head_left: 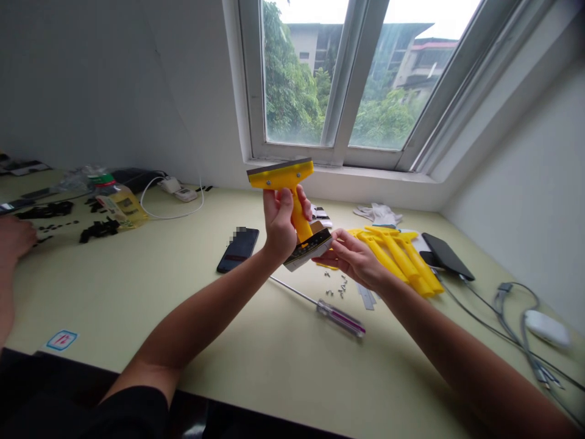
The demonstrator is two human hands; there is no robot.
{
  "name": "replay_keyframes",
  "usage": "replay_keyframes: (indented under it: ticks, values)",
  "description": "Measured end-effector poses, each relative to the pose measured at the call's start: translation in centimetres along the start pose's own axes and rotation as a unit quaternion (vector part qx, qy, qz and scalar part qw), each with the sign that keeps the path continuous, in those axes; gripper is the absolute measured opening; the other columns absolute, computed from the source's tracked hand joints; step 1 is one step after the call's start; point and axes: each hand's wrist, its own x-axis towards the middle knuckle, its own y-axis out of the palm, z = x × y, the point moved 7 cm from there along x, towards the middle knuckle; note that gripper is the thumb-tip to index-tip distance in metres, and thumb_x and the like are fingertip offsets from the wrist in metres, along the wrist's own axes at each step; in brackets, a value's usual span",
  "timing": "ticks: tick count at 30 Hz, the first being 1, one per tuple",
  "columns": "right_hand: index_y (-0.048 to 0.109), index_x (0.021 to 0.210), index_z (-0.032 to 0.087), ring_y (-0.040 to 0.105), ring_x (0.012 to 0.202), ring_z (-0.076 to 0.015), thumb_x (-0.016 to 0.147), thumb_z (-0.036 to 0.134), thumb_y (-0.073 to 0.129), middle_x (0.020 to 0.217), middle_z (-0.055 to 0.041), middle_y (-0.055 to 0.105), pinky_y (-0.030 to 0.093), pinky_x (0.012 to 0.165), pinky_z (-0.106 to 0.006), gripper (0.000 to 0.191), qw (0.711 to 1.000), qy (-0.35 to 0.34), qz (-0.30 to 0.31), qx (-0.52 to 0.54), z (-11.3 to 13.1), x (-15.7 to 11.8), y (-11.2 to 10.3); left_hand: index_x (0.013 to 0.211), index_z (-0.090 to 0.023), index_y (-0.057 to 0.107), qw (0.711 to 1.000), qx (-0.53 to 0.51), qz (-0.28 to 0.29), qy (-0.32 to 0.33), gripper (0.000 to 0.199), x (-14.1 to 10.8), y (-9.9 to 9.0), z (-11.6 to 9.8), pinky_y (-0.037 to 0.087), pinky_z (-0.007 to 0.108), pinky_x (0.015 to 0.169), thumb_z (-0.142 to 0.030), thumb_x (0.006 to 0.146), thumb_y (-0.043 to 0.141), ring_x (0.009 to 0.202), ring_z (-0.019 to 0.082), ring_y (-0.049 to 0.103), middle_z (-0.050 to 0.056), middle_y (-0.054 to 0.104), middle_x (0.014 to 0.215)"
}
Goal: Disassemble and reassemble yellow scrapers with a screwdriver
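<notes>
My left hand is wrapped around the handle of a yellow scraper, lifted above the table with its head up. A dark blade runs along the top of that head, and two screws show on its face. My right hand pinches the right end of a small black-and-white printed cardboard box, whose brown inside shows. The scraper's handle end meets the box; I cannot tell whether it is inside or in front. Below lie a screwdriver with a clear and purple handle, several small screws and flat metal blades.
Several yellow scraper handles lie right of my right hand. A phone rests at left, a black power bank and cables at right. Another person's hand is at far left, near a bottle and black pieces.
</notes>
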Motion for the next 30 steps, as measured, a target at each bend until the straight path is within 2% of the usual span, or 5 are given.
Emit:
replay_keyframes:
  ticks: [6,12,17,24,30]
  values:
    - [0.041,0.087,0.023,0.071,0.086,-0.0189,0.077,0.05,0.075,0.088,-0.001,0.07,0.055,0.09,-0.041,0.044,0.997,-0.014,-0.079,0.011,-0.7,0.6,-1.4,0.101,-0.023,0.056,0.996,-0.008,0.062,-0.07,0.01,1.5,0.2,0.7,0.051,0.028,0.074,-0.021,0.092,0.06,0.093,0.02,0.07,0.003,0.069,0.103]
    - [0.044,0.089,0.023,0.066,0.074,-0.0152,0.077,0.053,0.072,0.083,0.0022,0.064,0.058,0.071,-0.036,0.043,0.983,-0.034,-0.176,0.027,-1.9,0.8,-2.5,0.107,-0.025,0.056,0.991,0.005,0.055,-0.124,0.013,2.4,-1.1,2.5,0.052,0.029,0.083,-0.02,0.099,0.048,0.107,0.018,0.066,0.003,0.062,0.13]
    - [0.04,0.091,0.024,0.066,0.067,-0.0157,0.079,0.053,0.068,0.077,0.0044,0.06,0.057,0.062,-0.035,0.042,0.967,-0.047,-0.244,0.059,-1.9,0.1,-1.9,0.117,-0.028,0.054,0.995,0.007,0.023,-0.099,0.021,1.9,-1.4,3.5,0.048,0.028,0.096,-0.019,0.1,0.047,0.115,0.015,0.063,0.001,0.054,0.141]
    - [0.038,0.094,0.025,0.066,0.066,-0.0156,0.066,0.045,0.083,0.082,0.0028,0.066,0.056,0.059,-0.032,0.057,0.968,-0.075,-0.229,0.069,-1.0,-0.3,-1.0,0.119,-0.029,0.054,0.994,-0.008,0.032,-0.107,0.023,1.7,-1.6,4.1,0.048,0.028,0.096,-0.02,0.098,0.051,0.113,0.015,0.064,0.001,0.06,0.134]
    - [0.035,0.08,0.022,0.061,0.059,-0.0126,0.065,0.047,0.083,0.067,0.0066,0.058,0.053,0.05,-0.025,0.056,0.954,-0.097,-0.282,0.038,-1.2,-0.5,-2.3,0.099,-0.017,0.062,0.985,0.049,0.071,-0.148,0.017,2.2,-2.5,4.9,0.049,0.029,0.089,-0.028,0.087,0.068,0.102,0.017,0.066,0.005,0.068,0.107]
